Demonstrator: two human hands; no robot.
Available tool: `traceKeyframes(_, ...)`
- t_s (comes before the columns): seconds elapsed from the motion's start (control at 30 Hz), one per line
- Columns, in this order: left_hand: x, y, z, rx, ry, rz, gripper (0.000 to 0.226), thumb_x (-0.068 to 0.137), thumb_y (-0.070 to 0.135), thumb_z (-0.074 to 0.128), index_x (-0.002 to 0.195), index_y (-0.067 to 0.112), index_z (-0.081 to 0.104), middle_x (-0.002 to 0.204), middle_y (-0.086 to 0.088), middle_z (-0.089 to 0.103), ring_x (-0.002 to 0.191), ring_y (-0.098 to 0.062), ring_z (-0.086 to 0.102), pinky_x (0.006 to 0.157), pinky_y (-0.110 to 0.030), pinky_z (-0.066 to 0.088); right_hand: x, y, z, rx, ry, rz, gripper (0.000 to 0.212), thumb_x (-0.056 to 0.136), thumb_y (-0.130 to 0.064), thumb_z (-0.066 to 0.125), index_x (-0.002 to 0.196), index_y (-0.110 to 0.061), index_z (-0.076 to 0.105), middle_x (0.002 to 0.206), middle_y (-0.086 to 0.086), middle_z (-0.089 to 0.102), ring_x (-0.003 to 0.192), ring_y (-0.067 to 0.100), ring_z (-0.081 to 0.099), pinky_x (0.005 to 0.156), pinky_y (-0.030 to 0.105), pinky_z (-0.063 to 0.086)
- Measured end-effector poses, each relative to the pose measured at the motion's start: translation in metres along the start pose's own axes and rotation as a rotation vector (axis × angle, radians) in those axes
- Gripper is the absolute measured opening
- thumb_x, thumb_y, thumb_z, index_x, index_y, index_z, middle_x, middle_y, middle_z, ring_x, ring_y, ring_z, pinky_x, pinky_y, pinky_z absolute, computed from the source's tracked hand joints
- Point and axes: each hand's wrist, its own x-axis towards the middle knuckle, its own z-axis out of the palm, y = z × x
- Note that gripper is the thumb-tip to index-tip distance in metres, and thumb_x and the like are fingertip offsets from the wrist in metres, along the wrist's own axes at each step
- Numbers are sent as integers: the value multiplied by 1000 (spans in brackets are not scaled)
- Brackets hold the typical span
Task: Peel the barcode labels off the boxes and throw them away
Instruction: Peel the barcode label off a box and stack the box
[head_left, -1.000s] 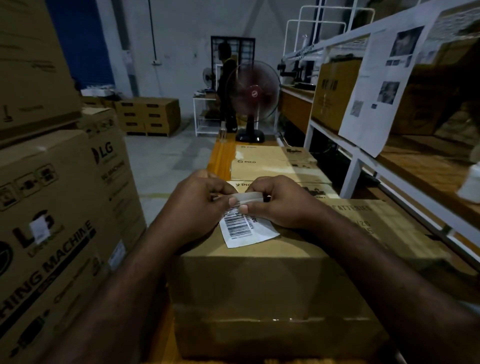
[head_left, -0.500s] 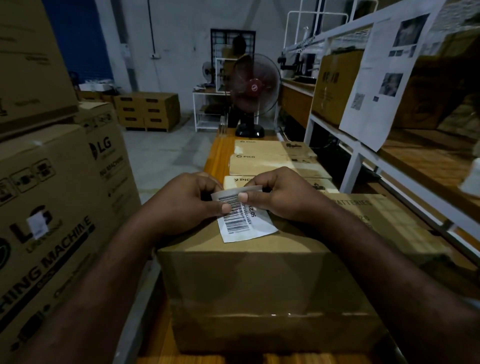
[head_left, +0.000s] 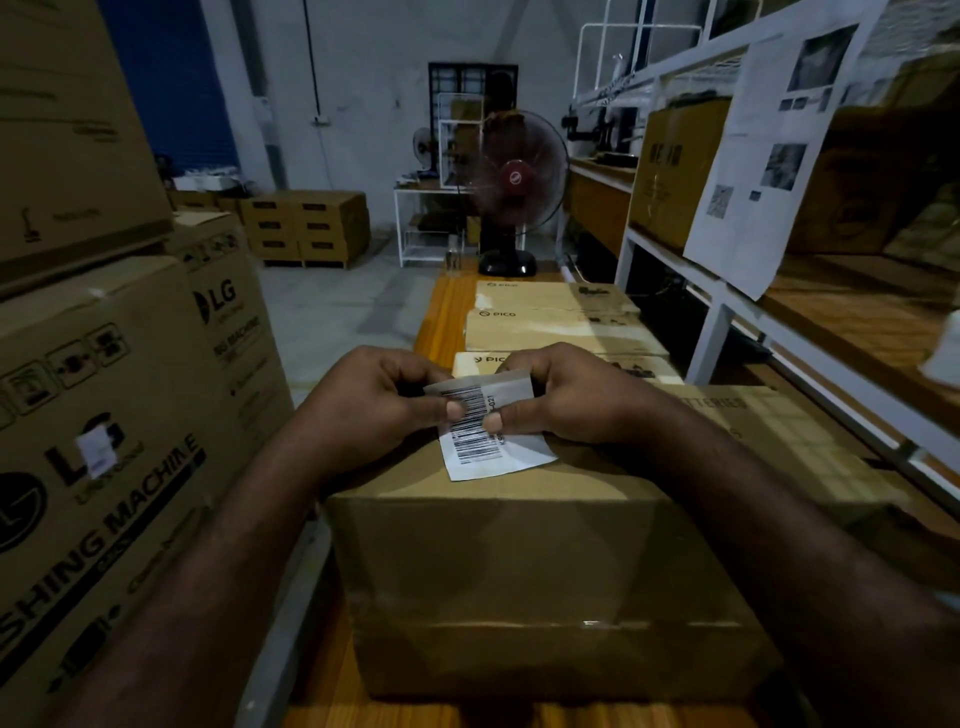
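Observation:
A white barcode label (head_left: 483, 441) lies on top of a taped brown cardboard box (head_left: 519, 571) right in front of me. Its far edge is lifted and curled back off the cardboard. My left hand (head_left: 374, 410) pinches the label at its left side, thumb on the barcode. My right hand (head_left: 561, 400) pinches the raised far edge, thumb on the label's face. The near part of the label lies flat on the box top.
Several flat PICO boxes (head_left: 550, 327) lie in a row beyond on an orange wooden bench (head_left: 447, 312). Large LG washing machine cartons (head_left: 104, 415) stand stacked at the left. White shelving (head_left: 779, 312) with boxes runs along the right. A standing fan (head_left: 514, 182) is at the far end.
The label's far edge has come further off the box and stands higher between my thumbs. Both hands stayed over the box top. A person seen near the fan is out of view now.

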Motion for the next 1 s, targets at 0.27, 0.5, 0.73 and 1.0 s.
traceKeyframes(0.27, -3, 9, -5, -74, -11, -47, 57, 75, 19, 78, 125, 33, 54, 82, 1, 72, 75, -4, 70, 70, -26, 54, -3, 4, -1, 143, 5, 8, 23, 84, -13, 77, 107, -11, 74, 99, 4, 77, 91, 19, 73, 81, 35, 58)
traceKeyframes(0.5, -3, 15, -6, 185, -171, -50, 32, 72, 30, 84, 98, 33, 66, 98, 8, 69, 86, -4, 67, 80, -26, 55, -5, 3, 0, 160, 29, -23, 19, 83, -12, 77, 102, -12, 76, 97, 5, 77, 91, 22, 72, 80, 37, 59)
traceKeyframes(0.73, -3, 6, -4, 102, -183, -36, 17, 82, 26, 76, 98, 25, 75, 103, 6, 69, 87, -4, 68, 77, -18, 52, -6, 4, -1, 239, 17, -8, 26, 81, -7, 78, 102, -20, 74, 99, 3, 78, 92, 18, 74, 82, 34, 60)
traceKeyframes(1.0, -5, 4, -3, 55, -178, 2, 13, 83, 21, 75, 89, 31, 73, 102, 8, 69, 85, 3, 67, 68, -6, 48, -7, 6, -6, 226, -77, -16, 40, 79, -2, 78, 113, -19, 67, 108, 4, 75, 98, 18, 73, 86, 35, 59)
